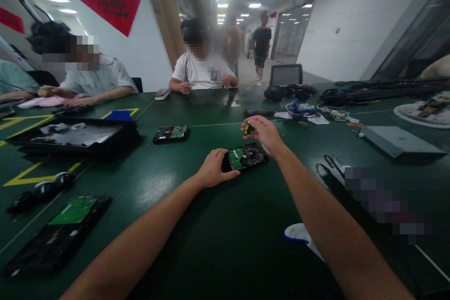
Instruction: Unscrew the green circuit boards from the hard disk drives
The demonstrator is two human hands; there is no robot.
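A black hard drive [258, 153] with a green circuit board lies on the green table in front of me. My left hand [215, 168] grips its left end, thumb along the near edge and fingers over the far side. Above the drive's far edge, my right hand [262, 132] is closed around a small screwdriver [248, 128] with a yellow and black handle. The screwdriver's tip is hard to make out, so I cannot tell whether it touches the drive. Another hard drive [171, 134] rests farther back to the left.
On the left are a black tray [80, 137] and a larger black unit with a green board [59, 229]. A grey metal box [402, 141], a bowl of cables [300, 108] and a white glove [298, 233] lie on the right. Two people [202, 65] [101, 75] sit across the table.
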